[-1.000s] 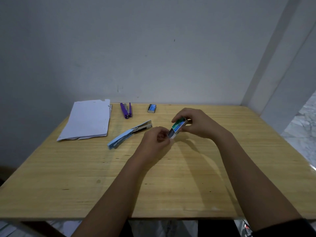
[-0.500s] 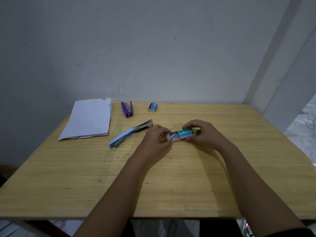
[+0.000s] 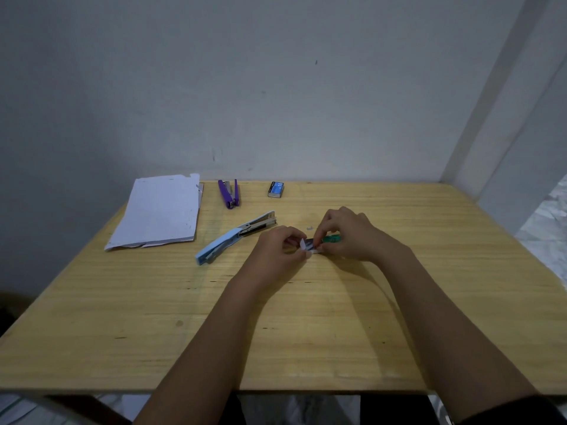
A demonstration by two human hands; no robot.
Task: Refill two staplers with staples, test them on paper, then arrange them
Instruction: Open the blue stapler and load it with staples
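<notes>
Pulling open a green staple box [image 3: 330,239] down at the wooden table [image 3: 306,317], inner tray [image 3: 309,244] slid partly out.
Pinching the tray's white end flap with the left hand [image 3: 280,250], fingers curled; gripping the green sleeve with the right hand [image 3: 348,236], fingertips bent over the tray. Flanked just to the left by a light-blue stapler [image 3: 236,237] lying opened flat; backed, near the far edge, by a purple stapler [image 3: 229,193], a blue staple box [image 3: 275,189] and a paper stack [image 3: 159,210].
</notes>
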